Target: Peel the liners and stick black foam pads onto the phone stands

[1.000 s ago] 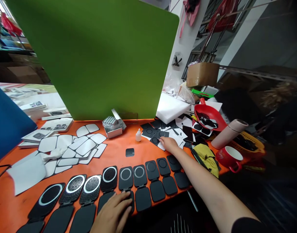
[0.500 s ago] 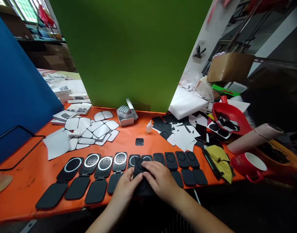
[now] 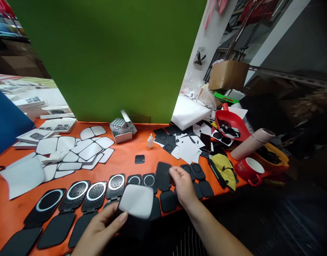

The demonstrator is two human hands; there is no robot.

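My left hand (image 3: 106, 224) grips a black-edged panel with a white rounded-square face (image 3: 136, 201) between thumb and fingers. The white face is tilted up toward me. In my right hand (image 3: 182, 183) a thin black sheet with rounded corners (image 3: 162, 176) is pinched at its right edge, held above the row of pads. Beneath both hands runs a row of black two-part hinged pads (image 3: 95, 195); those at the left have white rings over a grid, and those at the right have plain dark ring marks. Some are hidden behind my hands.
White black-edged pieces (image 3: 90, 151) lie heaped at the left. A small dropper bottle (image 3: 149, 141), a black square (image 3: 139, 159) and an open box (image 3: 122, 131) are farther back. To the right are paper scraps (image 3: 188, 149), a yellow cloth (image 3: 224, 169), a red mug (image 3: 248, 169) and a pink flask (image 3: 252, 144).
My hands were together on a black ring-marked piece; now they are apart. The left shows the white-faced panel, the right the black sheet. The view has swung to the right.
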